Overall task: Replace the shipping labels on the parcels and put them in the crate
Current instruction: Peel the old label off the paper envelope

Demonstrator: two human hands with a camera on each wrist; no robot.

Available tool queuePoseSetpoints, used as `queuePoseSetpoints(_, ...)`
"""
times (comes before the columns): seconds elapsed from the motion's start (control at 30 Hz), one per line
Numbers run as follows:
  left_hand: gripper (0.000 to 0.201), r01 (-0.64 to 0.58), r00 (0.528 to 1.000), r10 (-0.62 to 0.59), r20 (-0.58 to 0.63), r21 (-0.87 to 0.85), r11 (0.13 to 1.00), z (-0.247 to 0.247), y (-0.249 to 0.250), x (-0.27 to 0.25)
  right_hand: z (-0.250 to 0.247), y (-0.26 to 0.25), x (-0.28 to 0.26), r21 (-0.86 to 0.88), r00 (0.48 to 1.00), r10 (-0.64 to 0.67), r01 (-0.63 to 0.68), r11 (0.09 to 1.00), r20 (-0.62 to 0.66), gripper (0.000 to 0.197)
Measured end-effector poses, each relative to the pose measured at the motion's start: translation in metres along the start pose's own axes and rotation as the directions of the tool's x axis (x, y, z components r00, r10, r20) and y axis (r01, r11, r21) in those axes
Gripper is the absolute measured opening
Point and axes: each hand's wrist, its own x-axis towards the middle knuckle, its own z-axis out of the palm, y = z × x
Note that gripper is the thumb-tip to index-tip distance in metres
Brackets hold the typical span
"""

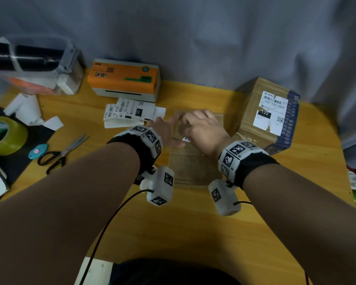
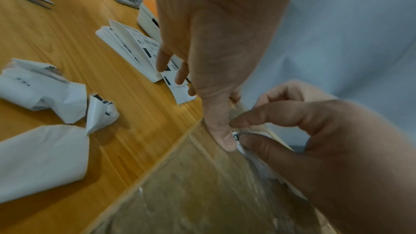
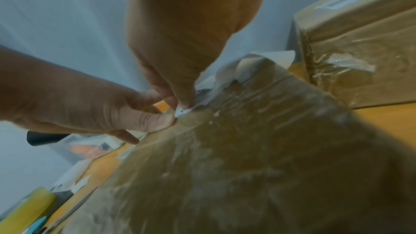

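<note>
Right wrist view showed my right hand (image 3: pixel 180 70) pinching the old label (image 3: pixel 186 109) off the flat parcel (image 3: pixel 247 149), my left hand (image 3: pixel 101 106) pressing beside it; next I needed a slow, steady pull.

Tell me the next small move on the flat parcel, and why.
Probably keep peeling: the right hand pinches the old label's lifted corner while the left hand's thumb presses the flat parcel beside it. Most of the label is still stuck, so pull slowly back.

label (image 3: pixel 183 111) mostly hidden (by fingers), print unreadable
</note>
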Motion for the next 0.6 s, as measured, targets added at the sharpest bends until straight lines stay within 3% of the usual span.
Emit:
queuePoseSetpoints(0.17,0.098,-0.008,1.0,0.009,0.019,-0.008,1.0,-0.002,0.0,-0.003,0.0,0.003,-0.001,0.026,0.997,0.03,-0.028,0.999,-0.074,0.011)
queuePoseSetpoints(0.37,0.098,-0.016,0.999,0.018,0.038,-0.036,0.999,-0.002,-0.001,-0.004,-0.009,0.012,-0.01,0.13,0.995,0.095,-0.096,0.987,0.007,0.013)
queuePoseSetpoints(0.6,0.098,-0.005,0.999,0.006,0.035,-0.039,0.999,-0.004,0.002,-0.007,-0.003,0.021,-0.019,0.227,0.988,0.153,-0.143,0.963,-0.027,0.014)
